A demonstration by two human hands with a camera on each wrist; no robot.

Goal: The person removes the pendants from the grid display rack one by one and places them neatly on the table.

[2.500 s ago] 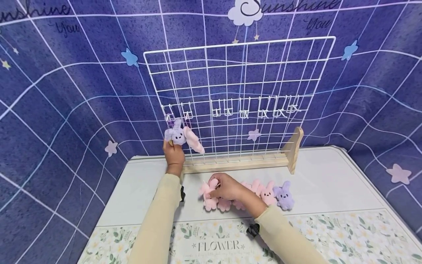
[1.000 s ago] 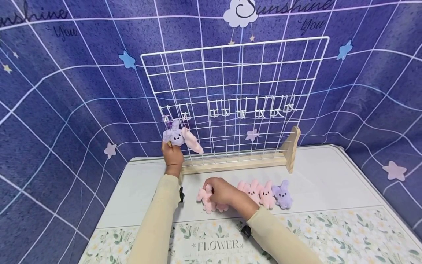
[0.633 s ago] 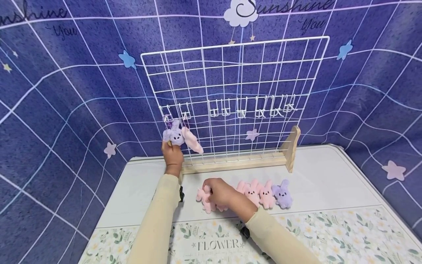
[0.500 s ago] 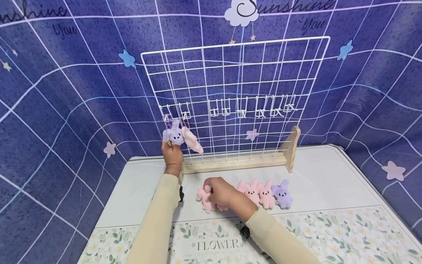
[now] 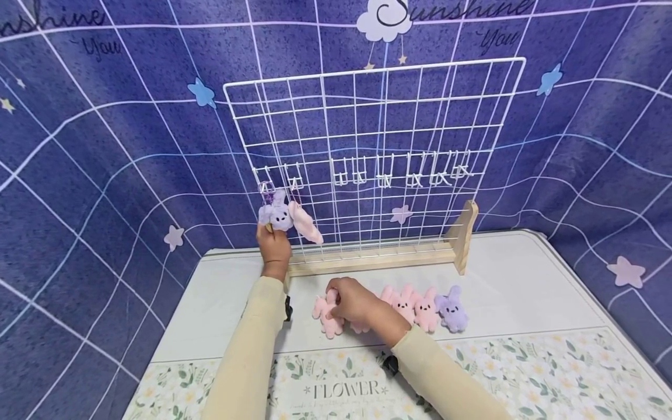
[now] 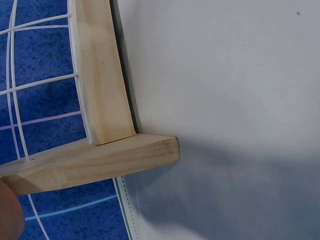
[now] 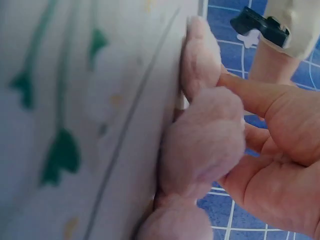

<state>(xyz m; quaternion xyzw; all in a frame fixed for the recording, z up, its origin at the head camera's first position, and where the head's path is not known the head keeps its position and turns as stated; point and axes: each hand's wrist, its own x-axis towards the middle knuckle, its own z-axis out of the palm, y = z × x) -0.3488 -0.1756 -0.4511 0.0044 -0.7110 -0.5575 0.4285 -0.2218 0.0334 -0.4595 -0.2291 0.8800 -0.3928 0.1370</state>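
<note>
My left hand (image 5: 274, 248) grips the wooden left end of a white wire rack (image 5: 385, 71), below a hanging purple plush bunny (image 5: 281, 217). A pink plush bunny (image 5: 306, 224) hangs beside it, turned sideways. In the left wrist view, one fingertip (image 6: 9, 212) lies at the wooden support (image 6: 125, 157). On the table, my right hand (image 5: 358, 303) pinches the leftmost pink bunny (image 5: 326, 321) near its ear. Another pink bunny (image 5: 360, 328) is partly hidden under the hand. The right wrist view shows a row of pink bunnies (image 7: 205, 142) along the fingers.
Several white hooks (image 5: 385, 179) line the rack's middle bar. More pink bunnies (image 5: 425, 312) and a purple bunny (image 5: 452, 310) lie to the right of my right hand. A floral mat (image 5: 504, 373) covers the table's near part. A blue starry curtain (image 5: 131, 116) surrounds the table.
My right hand has dipped slightly with its fingers still at the leftmost pink bunny, which has shifted a little. My left hand keeps its place on the rack.
</note>
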